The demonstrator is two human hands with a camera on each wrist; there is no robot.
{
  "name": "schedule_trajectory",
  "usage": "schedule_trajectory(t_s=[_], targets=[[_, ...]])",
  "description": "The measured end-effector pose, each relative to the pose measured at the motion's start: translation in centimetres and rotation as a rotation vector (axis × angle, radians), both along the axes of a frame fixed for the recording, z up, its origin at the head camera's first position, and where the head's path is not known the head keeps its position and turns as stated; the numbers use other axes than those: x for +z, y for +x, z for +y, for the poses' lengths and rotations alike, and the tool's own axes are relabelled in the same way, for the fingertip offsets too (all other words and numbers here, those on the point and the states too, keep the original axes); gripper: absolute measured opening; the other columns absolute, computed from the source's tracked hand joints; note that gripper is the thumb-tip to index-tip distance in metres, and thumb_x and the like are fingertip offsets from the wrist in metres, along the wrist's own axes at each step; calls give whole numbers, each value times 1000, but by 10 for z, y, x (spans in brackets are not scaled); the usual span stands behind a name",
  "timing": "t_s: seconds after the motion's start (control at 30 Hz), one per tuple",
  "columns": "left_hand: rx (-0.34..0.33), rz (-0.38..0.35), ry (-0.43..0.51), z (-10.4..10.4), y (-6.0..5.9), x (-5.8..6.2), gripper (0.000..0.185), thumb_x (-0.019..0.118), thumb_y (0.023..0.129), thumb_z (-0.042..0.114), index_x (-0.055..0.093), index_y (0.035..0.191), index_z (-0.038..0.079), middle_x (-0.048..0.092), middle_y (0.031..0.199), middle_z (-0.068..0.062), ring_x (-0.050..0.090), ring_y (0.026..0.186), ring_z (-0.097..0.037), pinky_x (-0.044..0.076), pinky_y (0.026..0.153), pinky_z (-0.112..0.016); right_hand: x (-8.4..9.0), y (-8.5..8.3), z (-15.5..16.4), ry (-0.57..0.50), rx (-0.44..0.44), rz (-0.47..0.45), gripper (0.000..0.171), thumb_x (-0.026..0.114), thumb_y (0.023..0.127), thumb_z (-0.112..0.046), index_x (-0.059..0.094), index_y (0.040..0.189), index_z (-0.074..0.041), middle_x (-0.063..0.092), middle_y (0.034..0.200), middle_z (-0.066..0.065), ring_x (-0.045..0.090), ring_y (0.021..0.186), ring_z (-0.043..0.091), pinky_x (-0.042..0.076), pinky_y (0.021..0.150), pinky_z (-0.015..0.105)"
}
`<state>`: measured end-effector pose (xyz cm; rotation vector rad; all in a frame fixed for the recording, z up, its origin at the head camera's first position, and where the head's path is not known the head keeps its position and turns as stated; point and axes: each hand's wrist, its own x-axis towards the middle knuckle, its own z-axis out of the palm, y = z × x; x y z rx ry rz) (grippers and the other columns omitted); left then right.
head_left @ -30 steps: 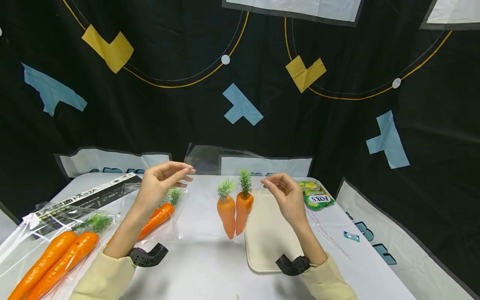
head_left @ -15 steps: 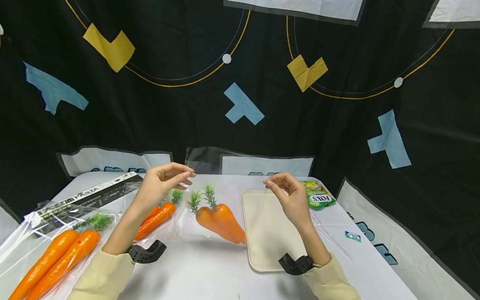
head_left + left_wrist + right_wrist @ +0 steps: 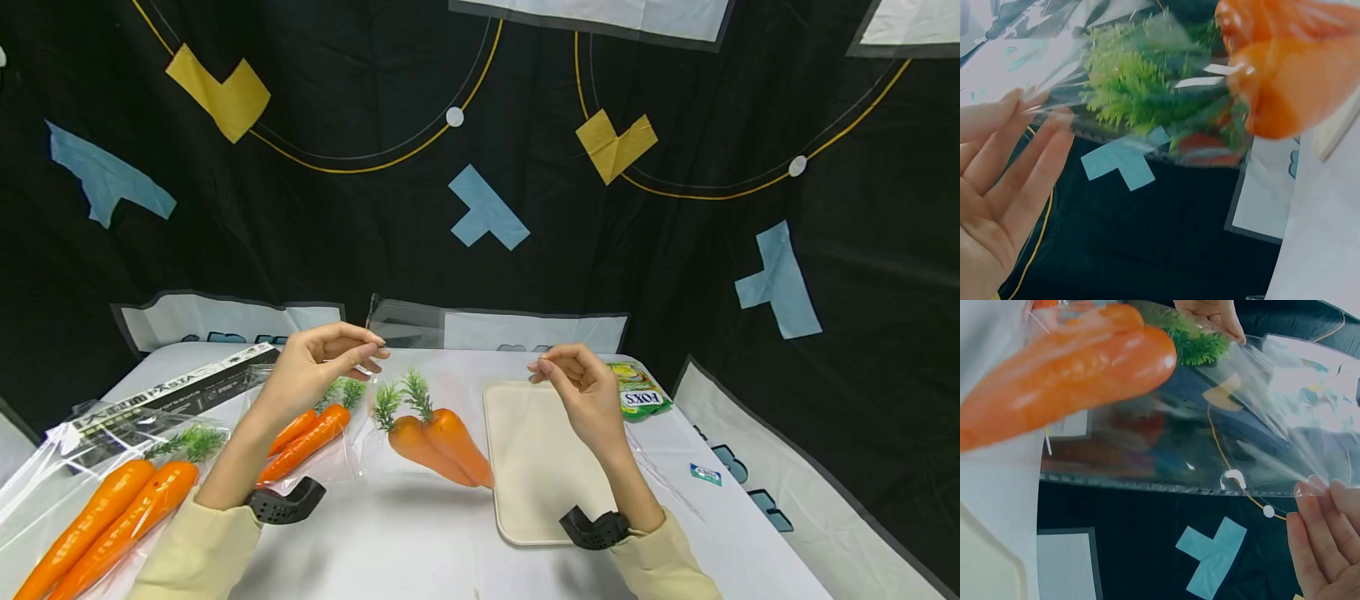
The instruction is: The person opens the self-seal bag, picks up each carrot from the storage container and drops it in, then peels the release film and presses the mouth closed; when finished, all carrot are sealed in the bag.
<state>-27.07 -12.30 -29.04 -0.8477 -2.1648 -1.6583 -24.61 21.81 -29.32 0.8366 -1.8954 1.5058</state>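
A clear plastic bag (image 3: 1166, 450) hangs stretched between my two hands above the table. Two orange toy-like carrots (image 3: 442, 442) with green leafy tops lie slanted inside it, tips toward the lower right. My left hand (image 3: 318, 362) pinches the bag's upper left edge between thumb and fingertips. At the upper right edge, my right hand (image 3: 577, 387) pinches the film the same way. The left wrist view shows the leafy tops (image 3: 1129, 94) close to my left fingers. Seen from the right wrist, the carrots sit well away from my right fingers.
A cream tray (image 3: 551, 467) lies beneath my right hand. More bagged carrots (image 3: 112, 517) lie at the left, by a black-and-white pasta pack (image 3: 180, 392). A green FOX'S packet (image 3: 637, 392) and a small packet (image 3: 706, 473) are at the right.
The carrots have swung from upright at the middle to a slant further left within the bag, most of it in the first half second. Both hands keep their pinch and barely move.
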Motion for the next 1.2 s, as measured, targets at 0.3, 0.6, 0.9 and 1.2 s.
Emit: schedule_trajectory(t_s=[0.3, 0.6, 0.9, 1.2], targets=[[-152, 40, -34, -15, -6, -4, 29, 62, 93, 1, 63, 121, 1, 72, 99, -11, 70, 82, -27, 57, 70, -38, -14, -15, 10, 28, 81, 33, 22, 62, 87, 12, 67, 108, 8, 70, 93, 21, 70, 79, 20, 56, 78, 35], [-232, 74, -57, -23, -13, -10, 21, 55, 93, -8, 68, 110, -4, 72, 102, -3, 70, 83, -25, 58, 69, -36, -14, -18, 16, 60, 231, 139, 23, 59, 85, 18, 71, 101, 7, 73, 94, 8, 70, 78, 22, 55, 79, 34], [-221, 69, -48, -24, -14, -10, 17, 56, 93, -6, 67, 106, -4, 71, 99, -5, 70, 83, -23, 58, 70, -36, -10, -18, 17, 146, 276, 220, 31, 57, 79, 28, 72, 95, 6, 71, 90, 16, 69, 84, 21, 55, 79, 32], [-226, 72, -51, -24, -13, -9, 20, 47, 97, -2, 65, 106, -6, 70, 100, -4, 70, 83, -24, 58, 68, -37, -14, -13, 11, 178, 258, 215, 23, 57, 86, 15, 68, 105, 8, 69, 98, 19, 67, 89, 25, 55, 82, 33]])
